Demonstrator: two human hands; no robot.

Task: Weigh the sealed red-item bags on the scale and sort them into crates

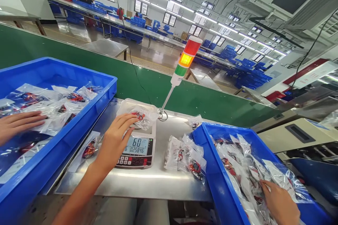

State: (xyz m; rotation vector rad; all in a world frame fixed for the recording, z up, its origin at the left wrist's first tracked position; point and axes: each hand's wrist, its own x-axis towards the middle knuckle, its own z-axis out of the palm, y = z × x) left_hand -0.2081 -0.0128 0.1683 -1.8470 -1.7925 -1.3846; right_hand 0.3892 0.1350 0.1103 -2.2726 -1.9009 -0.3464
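My left hand [114, 139] reaches over a white digital scale [151, 132], fingers and thumb at the near edge of a clear plastic bag with red and black wires [144, 115] on its pan. The fingers are curved and seem to grip the bag's edge. Over in the right blue bin [203, 147], my right hand [281, 200] pinches a clear bag [255, 172] among several similar bags. Between scale and bin lies a small pile of bagged wires [181, 154]. Another bag with wires [89, 148] sits left of the scale, partly behind my left forearm.
A co-worker's hand [19, 124] rests over bags in the left blue bin [111, 88]. A signal tower [186, 59] with its amber section lit stands behind the scale. One more bag [194, 121] lies by the right bin's far corner. A green partition [148, 77] runs behind the steel table.
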